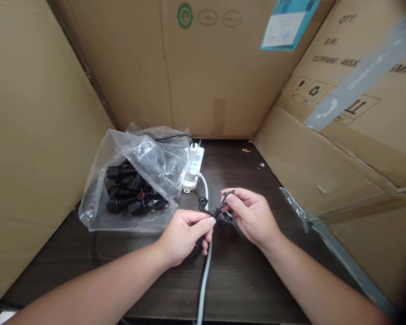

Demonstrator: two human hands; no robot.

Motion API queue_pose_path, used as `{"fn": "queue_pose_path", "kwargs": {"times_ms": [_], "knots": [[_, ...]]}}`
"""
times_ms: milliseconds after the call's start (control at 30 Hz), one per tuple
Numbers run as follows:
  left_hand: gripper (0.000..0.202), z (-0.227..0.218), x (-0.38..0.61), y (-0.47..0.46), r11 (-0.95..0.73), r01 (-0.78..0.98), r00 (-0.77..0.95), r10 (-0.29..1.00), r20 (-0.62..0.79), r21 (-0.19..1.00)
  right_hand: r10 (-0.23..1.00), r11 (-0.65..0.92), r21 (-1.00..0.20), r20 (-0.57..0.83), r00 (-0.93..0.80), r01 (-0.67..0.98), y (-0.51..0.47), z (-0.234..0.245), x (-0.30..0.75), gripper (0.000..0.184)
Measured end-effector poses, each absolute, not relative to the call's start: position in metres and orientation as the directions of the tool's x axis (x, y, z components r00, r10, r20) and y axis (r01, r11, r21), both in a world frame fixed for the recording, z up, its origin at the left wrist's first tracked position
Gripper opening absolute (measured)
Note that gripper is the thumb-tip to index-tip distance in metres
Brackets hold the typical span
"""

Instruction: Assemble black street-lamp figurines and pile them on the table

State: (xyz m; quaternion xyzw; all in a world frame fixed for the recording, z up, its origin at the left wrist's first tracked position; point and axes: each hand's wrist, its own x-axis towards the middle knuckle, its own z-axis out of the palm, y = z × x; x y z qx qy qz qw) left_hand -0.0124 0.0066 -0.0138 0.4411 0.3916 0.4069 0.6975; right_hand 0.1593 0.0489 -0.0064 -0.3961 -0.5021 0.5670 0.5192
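Over the middle of the dark table, both hands pinch a small black piece with thin, branching parts [218, 211]; its exact kind I cannot make out. My left hand [191, 232] is closed on its near end, thumb on top. Slightly higher, my right hand [252, 215] grips the upper end between thumb and fingertips. Black angular bits hang beside the fingers, and some of the piece is hidden by them. Left of my left hand lies a clear plastic bag [98, 198] with several black cylindrical parts [122, 203] inside.
A white power strip [191, 176] with a plugged-in adapter stands beside the bag, its grey cable [205, 275] running under my hands. Cardboard walls enclose the dark table [250, 289] at left, back [131, 67] and right [325, 158]. Small scraps [246, 150] lie at the back right.
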Motion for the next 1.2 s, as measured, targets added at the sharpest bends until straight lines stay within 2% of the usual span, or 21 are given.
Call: {"fn": "queue_pose_path", "kwargs": {"times_ms": [300, 500, 600, 700, 800, 900, 1000, 1100, 1200], "knots": [[0.041, -0.012, -0.012, 0.005, 0.232, -0.188, 0.339, 0.927, -0.159, 0.954, 0.975, 0.139, -0.988, 0.149, -0.162, -0.068, 0.047, -0.007, 0.162, 0.023], [0.039, -0.017, -0.011, 0.004, 0.217, -0.19, 0.338, 0.93, -0.144, 0.957, 0.977, 0.114, -0.989, 0.13, -0.171, -0.098, 0.042, -0.006, 0.159, 0.023], [0.039, -0.015, -0.01, 0.005, 0.229, -0.239, 0.321, 0.936, -0.146, 0.944, 0.977, 0.118, -0.988, 0.133, -0.169, -0.099, 0.041, -0.006, 0.158, 0.029], [0.036, -0.012, -0.011, 0.006, 0.224, -0.338, 0.259, 0.956, -0.139, 0.914, 0.98, 0.141, -0.978, 0.16, -0.119, -0.156, 0.043, -0.008, 0.156, 0.042], [0.035, -0.01, -0.013, 0.008, 0.191, -0.399, 0.196, 0.973, -0.12, 0.897, 0.994, 0.074, -0.976, 0.089, -0.064, -0.203, 0.044, -0.008, 0.154, 0.041], [0.035, -0.008, -0.016, 0.009, 0.156, -0.428, 0.162, 0.982, -0.094, 0.89, 0.967, -0.098, -0.966, -0.036, -0.25, -0.24, 0.042, -0.005, 0.151, 0.033], [0.035, -0.007, -0.017, 0.01, 0.14, -0.45, 0.179, 0.982, -0.064, 0.882, 0.87, -0.254, -0.926, -0.092, -0.485, -0.279, 0.036, 0.0, 0.146, 0.039], [0.035, -0.008, -0.015, 0.01, 0.155, -0.446, 0.235, 0.971, -0.053, 0.882, 0.847, -0.297, -0.903, -0.099, -0.523, -0.311, 0.032, 0.003, 0.145, 0.039], [0.035, -0.009, -0.014, 0.009, 0.183, -0.411, 0.25, 0.965, -0.083, 0.893, 0.883, -0.209, -0.94, -0.062, -0.464, -0.271, 0.03, 0.002, 0.147, 0.039]]}}
